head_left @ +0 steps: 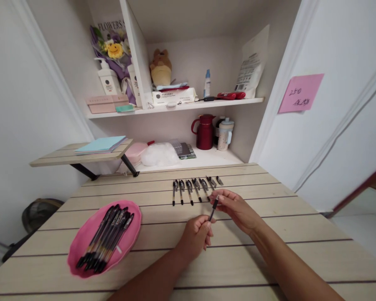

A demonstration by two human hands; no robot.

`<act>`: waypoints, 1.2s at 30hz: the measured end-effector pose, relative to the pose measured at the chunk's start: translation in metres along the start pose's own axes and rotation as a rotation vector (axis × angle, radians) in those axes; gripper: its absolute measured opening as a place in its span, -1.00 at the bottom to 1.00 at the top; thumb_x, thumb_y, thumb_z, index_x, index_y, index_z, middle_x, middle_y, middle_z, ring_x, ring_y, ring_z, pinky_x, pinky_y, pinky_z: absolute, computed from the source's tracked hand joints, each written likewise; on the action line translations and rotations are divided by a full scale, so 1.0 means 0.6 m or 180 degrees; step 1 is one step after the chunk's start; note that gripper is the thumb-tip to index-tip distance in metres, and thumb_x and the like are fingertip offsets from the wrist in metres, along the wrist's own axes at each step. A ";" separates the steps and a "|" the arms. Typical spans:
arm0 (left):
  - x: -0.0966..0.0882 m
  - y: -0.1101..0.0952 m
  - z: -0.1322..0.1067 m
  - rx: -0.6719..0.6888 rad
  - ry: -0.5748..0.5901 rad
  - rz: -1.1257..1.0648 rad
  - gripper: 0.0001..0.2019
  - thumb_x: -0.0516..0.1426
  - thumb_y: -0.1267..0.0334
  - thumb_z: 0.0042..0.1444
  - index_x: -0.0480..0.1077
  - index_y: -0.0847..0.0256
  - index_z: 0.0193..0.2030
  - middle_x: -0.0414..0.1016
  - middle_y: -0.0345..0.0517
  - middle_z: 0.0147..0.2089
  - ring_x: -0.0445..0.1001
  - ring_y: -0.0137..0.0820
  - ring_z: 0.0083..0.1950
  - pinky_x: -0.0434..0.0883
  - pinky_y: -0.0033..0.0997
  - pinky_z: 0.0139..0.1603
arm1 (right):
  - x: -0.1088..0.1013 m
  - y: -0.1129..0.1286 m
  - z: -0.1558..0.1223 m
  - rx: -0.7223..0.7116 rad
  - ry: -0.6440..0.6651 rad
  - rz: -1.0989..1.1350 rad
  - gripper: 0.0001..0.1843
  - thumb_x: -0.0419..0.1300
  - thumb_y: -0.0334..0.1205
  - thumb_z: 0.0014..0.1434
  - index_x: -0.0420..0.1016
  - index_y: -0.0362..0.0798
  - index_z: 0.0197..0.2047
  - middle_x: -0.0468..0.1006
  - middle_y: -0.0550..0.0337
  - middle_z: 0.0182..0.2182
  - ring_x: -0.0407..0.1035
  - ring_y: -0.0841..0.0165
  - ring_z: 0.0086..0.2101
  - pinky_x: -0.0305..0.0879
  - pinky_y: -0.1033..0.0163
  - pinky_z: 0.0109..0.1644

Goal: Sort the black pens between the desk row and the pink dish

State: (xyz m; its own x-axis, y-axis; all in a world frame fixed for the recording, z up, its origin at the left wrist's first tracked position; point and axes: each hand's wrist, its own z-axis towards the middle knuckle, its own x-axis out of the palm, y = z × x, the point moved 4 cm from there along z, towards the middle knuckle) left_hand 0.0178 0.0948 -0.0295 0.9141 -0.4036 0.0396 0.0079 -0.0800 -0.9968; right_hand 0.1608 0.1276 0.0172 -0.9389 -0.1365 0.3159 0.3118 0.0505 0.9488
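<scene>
In the head view, a slim black pen with a dark grip and pale tip (213,207) is held above the pale wood-plank desk (301,230), slanting up between both hands. The left hand (196,236) is curled closed around its lower end; the right hand (235,207) is partly open, thumb and forefinger at the tip, though I cannot tell whether they pinch it. Beyond lies a row of black pens with clipped caps alongside (189,192); to the left, more black pens (109,234) fill a pink scalloped plastic dish (137,217). The step in hand looks like two-handed work at the tip, which calls for a steady left grip and light right fingertips.
</scene>
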 end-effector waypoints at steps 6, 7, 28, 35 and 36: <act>0.000 0.000 -0.001 -0.0020 0.0004 0.0015 -0.68 0.00 0.13 0.03 0.36 0.31 -0.17 0.26 -0.28 -0.55 0.20 -0.63 -0.67 0.08 -0.66 -0.74 | -0.007 -0.003 0.004 -0.0109 -0.0198 -0.0029 -0.76 0.35 -0.11 -0.21 0.50 -0.05 -0.46 0.52 0.18 -0.43 0.32 0.39 -0.40 0.23 0.24 -0.24; 0.000 -0.001 -0.001 -0.0020 0.0005 0.0029 -0.67 0.00 0.13 0.03 0.36 0.31 -0.17 0.26 -0.28 -0.55 0.20 -0.63 -0.66 0.08 -0.66 -0.74 | -0.007 -0.004 0.004 -0.0139 -0.0223 -0.0062 -0.77 0.36 -0.11 -0.21 0.48 -0.05 -0.50 0.50 0.20 -0.46 0.31 0.40 -0.42 0.23 0.25 -0.26; 0.000 0.002 0.000 -0.0019 0.0022 -0.0004 -0.67 0.01 0.12 0.02 0.36 0.31 -0.17 0.26 -0.28 -0.54 0.21 -0.63 -0.66 0.09 -0.67 -0.74 | -0.006 -0.002 0.004 -0.0079 -0.0090 -0.0046 -0.70 0.36 -0.09 -0.24 0.51 -0.06 -0.42 0.52 0.11 -0.38 0.35 0.32 -0.33 0.24 0.20 -0.20; 0.000 0.002 0.001 -0.0028 0.0034 0.0043 -0.67 0.00 0.14 0.03 0.37 0.31 -0.15 0.26 -0.26 -0.54 0.21 -0.62 -0.66 0.09 -0.67 -0.74 | -0.004 -0.002 0.005 -0.0209 -0.0129 -0.0116 -0.74 0.38 -0.11 -0.26 0.45 -0.06 -0.53 0.47 0.22 -0.49 0.27 0.43 -0.45 0.20 0.26 -0.29; 0.000 0.002 0.001 -0.0027 0.0037 0.0043 -0.67 0.01 0.13 0.03 0.37 0.31 -0.16 0.26 -0.26 -0.54 0.21 -0.62 -0.66 0.09 -0.67 -0.74 | -0.003 -0.001 0.004 -0.0224 -0.0105 -0.0101 -0.74 0.37 -0.12 -0.25 0.44 -0.06 -0.53 0.46 0.23 -0.50 0.26 0.43 -0.46 0.19 0.27 -0.30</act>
State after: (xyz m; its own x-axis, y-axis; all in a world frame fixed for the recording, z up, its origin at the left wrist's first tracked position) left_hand 0.0179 0.0951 -0.0304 0.9093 -0.4152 0.0270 -0.0079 -0.0821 -0.9966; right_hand 0.1619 0.1304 0.0161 -0.9524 -0.1042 0.2864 0.2902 -0.0230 0.9567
